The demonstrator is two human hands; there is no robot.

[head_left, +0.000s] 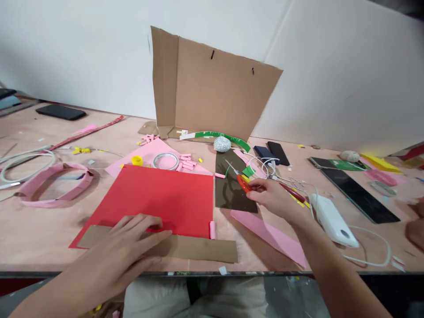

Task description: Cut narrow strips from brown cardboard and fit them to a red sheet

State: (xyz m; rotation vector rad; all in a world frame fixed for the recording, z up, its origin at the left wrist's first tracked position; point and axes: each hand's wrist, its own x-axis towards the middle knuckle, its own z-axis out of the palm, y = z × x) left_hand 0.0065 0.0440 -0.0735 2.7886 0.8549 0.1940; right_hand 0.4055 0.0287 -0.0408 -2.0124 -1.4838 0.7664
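My left hand [141,238] lies with fingers stretched across a brown cardboard strip [205,249] and the lower part of a red paper sheet [165,194]. The strip lies along the sheet's near edge. My right hand [268,194] is closed on the orange handles of a pair of scissors [243,182], whose thin blades point up and left over a dark brown piece of card [235,198]. A small pink paper roll [212,230] rests by the sheet's right corner. Below my right hand is a folded pink paper strip [270,236].
A bent cardboard panel [221,88] stands against the wall. Around it lie a silver ball [222,144], a tape roll [165,161] and several pink rolls [187,162]. Left is a pink paper ring [56,201]; right are a white power bank [334,221], cables and a tablet [361,194].
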